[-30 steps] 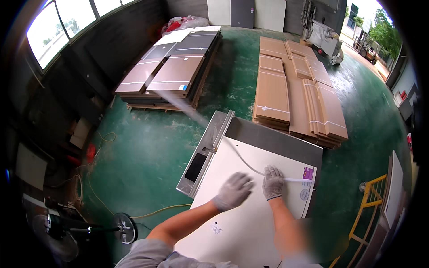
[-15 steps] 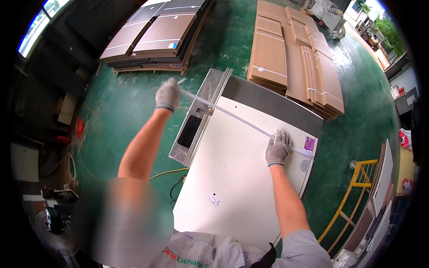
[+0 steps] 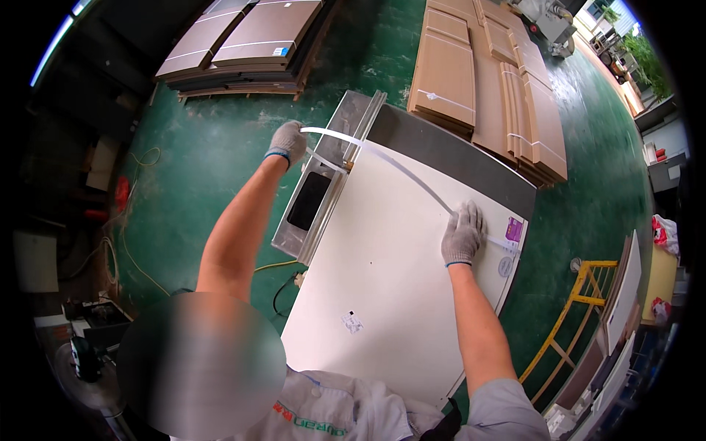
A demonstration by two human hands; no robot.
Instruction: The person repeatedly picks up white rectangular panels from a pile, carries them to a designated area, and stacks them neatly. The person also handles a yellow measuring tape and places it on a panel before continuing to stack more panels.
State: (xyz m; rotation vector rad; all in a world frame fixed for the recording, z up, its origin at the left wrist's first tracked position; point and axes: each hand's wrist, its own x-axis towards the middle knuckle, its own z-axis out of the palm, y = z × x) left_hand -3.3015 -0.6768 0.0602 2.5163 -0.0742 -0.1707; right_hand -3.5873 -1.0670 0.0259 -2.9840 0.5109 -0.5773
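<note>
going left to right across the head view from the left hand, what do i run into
Left gloved hand → printed label → right gloved hand → purple label → yellow frame → red and white bag. The white strap spans several of these, so it's left out.

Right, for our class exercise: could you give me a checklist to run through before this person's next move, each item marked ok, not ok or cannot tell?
1. Both hands gloved: ok, left hand and right hand.
2. Left hand gripping the white strap: ok, closed on it.
3. Right hand holding the strap against the white panel: ok, the strap passes under it.
4. Strap straight between the hands: not ok, it curves.
5. Metal ledge clear: not ok, a black flat object lies there.
6. Strap secured beyond the panel's right edge: cannot tell.
</note>
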